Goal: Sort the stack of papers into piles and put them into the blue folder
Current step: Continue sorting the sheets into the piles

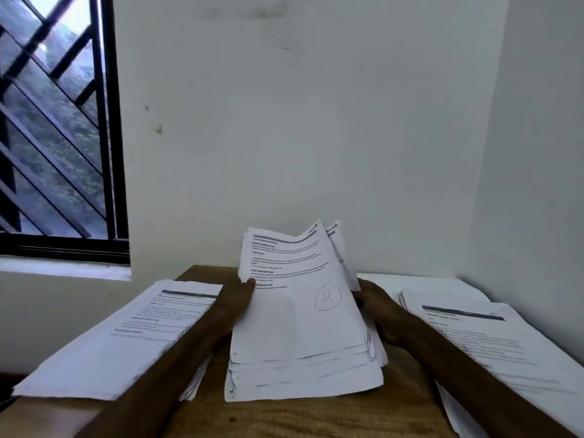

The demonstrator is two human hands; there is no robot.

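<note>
while tilted, paper stack [300,314] sits between gripping hands.

White papers [303,327] carry black print, a grey header band and a pen-circled 2. The counter [316,415] is brown wood. White wall [300,121]; black window grille [57,121], far left.

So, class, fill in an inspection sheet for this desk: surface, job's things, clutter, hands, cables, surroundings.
Surface: wooden table, partly covered by paper.
Job's things: stack in the middle, upper sheets lifted, top one marked with a circled 2; left pile; right pile; blue folder not seen.
Clutter: nothing seen.
Hands: left hand grips the stack's left edge, thumb on top; right hand holds its right edge.
Cables: nothing seen.
Surroundings: white wall behind; barred window at left.
</note>
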